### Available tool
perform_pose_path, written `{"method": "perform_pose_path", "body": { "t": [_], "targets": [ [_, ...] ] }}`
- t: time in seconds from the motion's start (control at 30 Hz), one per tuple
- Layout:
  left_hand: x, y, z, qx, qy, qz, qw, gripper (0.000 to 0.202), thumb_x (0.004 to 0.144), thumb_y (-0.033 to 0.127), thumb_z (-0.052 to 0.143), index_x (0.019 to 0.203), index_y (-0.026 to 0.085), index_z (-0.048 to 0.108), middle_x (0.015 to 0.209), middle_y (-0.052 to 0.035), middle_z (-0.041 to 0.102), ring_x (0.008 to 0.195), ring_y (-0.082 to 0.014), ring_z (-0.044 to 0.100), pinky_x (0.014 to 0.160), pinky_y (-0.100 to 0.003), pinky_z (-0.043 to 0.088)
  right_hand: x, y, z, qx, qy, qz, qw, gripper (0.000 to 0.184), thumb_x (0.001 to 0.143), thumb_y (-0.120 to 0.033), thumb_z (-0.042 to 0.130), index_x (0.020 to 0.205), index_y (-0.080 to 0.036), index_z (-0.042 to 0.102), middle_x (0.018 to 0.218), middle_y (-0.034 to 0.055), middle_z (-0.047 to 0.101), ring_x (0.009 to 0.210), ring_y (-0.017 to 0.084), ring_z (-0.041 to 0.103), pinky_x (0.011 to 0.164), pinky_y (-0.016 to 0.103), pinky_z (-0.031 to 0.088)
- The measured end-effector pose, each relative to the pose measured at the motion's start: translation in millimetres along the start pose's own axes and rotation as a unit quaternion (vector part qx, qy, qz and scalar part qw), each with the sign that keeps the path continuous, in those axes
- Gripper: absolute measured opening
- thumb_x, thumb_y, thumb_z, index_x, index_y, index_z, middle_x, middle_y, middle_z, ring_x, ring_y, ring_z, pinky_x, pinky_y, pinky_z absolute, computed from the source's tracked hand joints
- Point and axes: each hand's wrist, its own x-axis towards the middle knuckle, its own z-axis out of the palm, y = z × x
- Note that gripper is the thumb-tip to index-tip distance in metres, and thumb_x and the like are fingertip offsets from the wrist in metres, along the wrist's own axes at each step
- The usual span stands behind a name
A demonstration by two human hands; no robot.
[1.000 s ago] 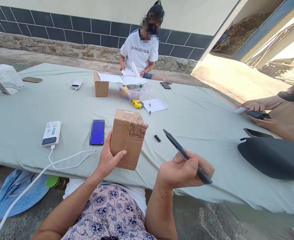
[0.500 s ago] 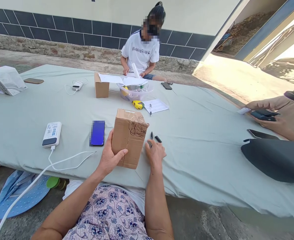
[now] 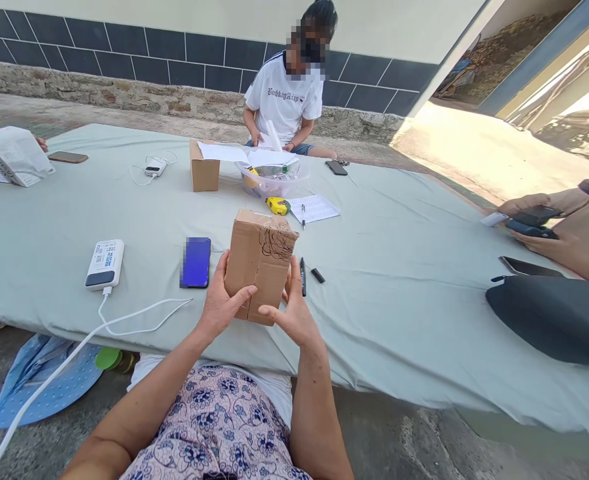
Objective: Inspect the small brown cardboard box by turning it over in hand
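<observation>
A brown cardboard box [image 3: 259, 267] with black scribbles near its upper right corner is tilted up in front of me. My left hand [image 3: 224, 293] grips its left side, thumb across the front face. At its right side is my right hand [image 3: 294, 307], thumb on the lower front and fingers along the far edge, partly hidden. A black marker [image 3: 303, 277] lies uncapped on the cloth just right of my right hand, with its cap [image 3: 317, 275] beside it.
A phone [image 3: 195, 263] and a white power bank [image 3: 105, 265] with a cable lie to the left. Beyond the box are a yellow tape measure [image 3: 277, 206], a paper sheet [image 3: 315, 209], a plastic basket [image 3: 274, 185] and another carton [image 3: 205, 175]. A black bag [image 3: 549, 317] sits right; people sit around.
My right hand has let go of the marker, leaving it on the cloth, and moved left onto the box's right side. My left hand keeps its hold.
</observation>
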Motion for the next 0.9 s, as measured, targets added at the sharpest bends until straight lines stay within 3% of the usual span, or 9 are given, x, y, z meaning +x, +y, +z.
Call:
{"method": "perform_pose_path", "body": {
  "t": [0.2,0.27,0.33,0.4,0.47,0.57,0.67,0.77,0.9],
  "targets": [
    [-1,-6,-7.8,-0.023,-0.024,0.017,0.999,0.089,0.091,0.06,0.066,0.161,0.024,0.025,0.163,-0.0149,0.041,0.15,-0.0298,0.043,0.122,-0.045,0.041,-2,-1,23,-0.018,0.049,0.019,0.998,0.135,0.072,-0.051,0.087,0.167,-0.03,-0.008,0.171,0.0144,0.026,0.154,0.032,0.037,0.124,0.057,0.037],
    [0,-10,-14.1,-0.019,0.005,0.019,1.0,0.079,0.097,0.062,0.054,0.161,0.025,0.026,0.162,-0.0159,0.042,0.15,-0.0287,0.043,0.121,-0.046,0.041,-1,2,26,-0.022,0.065,0.025,0.997,0.134,0.073,-0.049,0.086,0.166,-0.03,-0.007,0.171,0.0139,0.027,0.154,0.031,0.037,0.125,0.056,0.036],
    [5,-17,-22.1,0.044,0.075,0.021,0.996,0.076,0.099,0.06,0.05,0.161,0.024,0.027,0.161,-0.0172,0.042,0.152,-0.0288,0.041,0.123,-0.048,0.038,0,5,27,-0.021,0.075,0.031,0.997,0.133,0.072,-0.049,0.086,0.167,-0.03,-0.005,0.17,0.0141,0.027,0.154,0.031,0.038,0.125,0.056,0.036],
    [12,-26,-30.5,0.154,0.138,0.026,0.978,0.083,0.095,0.057,0.059,0.162,0.021,0.026,0.163,-0.0197,0.039,0.155,-0.032,0.035,0.127,-0.052,0.031,1,6,30,-0.012,0.086,0.035,0.996,0.131,0.072,-0.048,0.086,0.167,-0.029,-0.002,0.169,0.0142,0.031,0.152,0.031,0.04,0.124,0.056,0.037],
    [20,-37,-37.6,0.277,0.163,0.022,0.947,0.094,0.089,0.052,0.067,0.163,0.015,0.023,0.165,-0.0246,0.033,0.157,-0.0385,0.028,0.128,-0.059,0.023,2,7,32,-0.003,0.094,0.035,0.995,0.129,0.072,-0.048,0.086,0.167,-0.029,-0.001,0.167,0.014,0.034,0.151,0.031,0.042,0.124,0.057,0.038],
    [32,-51,-44.0,0.431,0.16,-0.031,0.887,0.098,0.085,0.044,0.07,0.162,0.006,0.024,0.162,-0.0339,0.03,0.155,-0.0491,0.024,0.123,-0.068,0.021,3,8,33,-0.01,0.091,0.034,0.995,0.129,0.073,-0.048,0.086,0.167,-0.029,-0.001,0.166,0.0145,0.035,0.151,0.031,0.042,0.124,0.057,0.038],
    [42,-59,-45.8,0.517,0.145,-0.086,0.839,0.098,0.086,0.044,0.07,0.161,0.0,0.024,0.156,-0.0387,0.035,0.152,-0.0531,0.028,0.12,-0.07,0.023,4,10,31,-0.024,0.082,0.048,0.995,0.13,0.073,-0.049,0.085,0.167,-0.028,-0.003,0.166,0.0152,0.036,0.151,0.032,0.042,0.124,0.056,0.038],
    [46,-60,-45.3,0.553,0.126,-0.094,0.818,0.093,0.088,0.044,0.067,0.16,0.001,0.027,0.153,-0.0373,0.042,0.151,-0.0511,0.032,0.119,-0.07,0.024,4,12,31,-0.026,0.084,0.039,0.995,0.131,0.073,-0.05,0.086,0.167,-0.028,-0.002,0.167,0.0145,0.033,0.152,0.032,0.04,0.124,0.055,0.037],
    [43,-56,-43.8,0.559,0.113,-0.075,0.818,0.08,0.091,0.036,0.063,0.16,0.007,0.034,0.148,-0.0322,0.047,0.146,-0.0449,0.041,0.118,-0.063,0.031,4,14,32,-0.026,0.086,0.025,0.996,0.13,0.071,-0.05,0.087,0.167,-0.028,0.001,0.168,0.0151,0.03,0.153,0.033,0.038,0.124,0.056,0.037]
  ]
}}
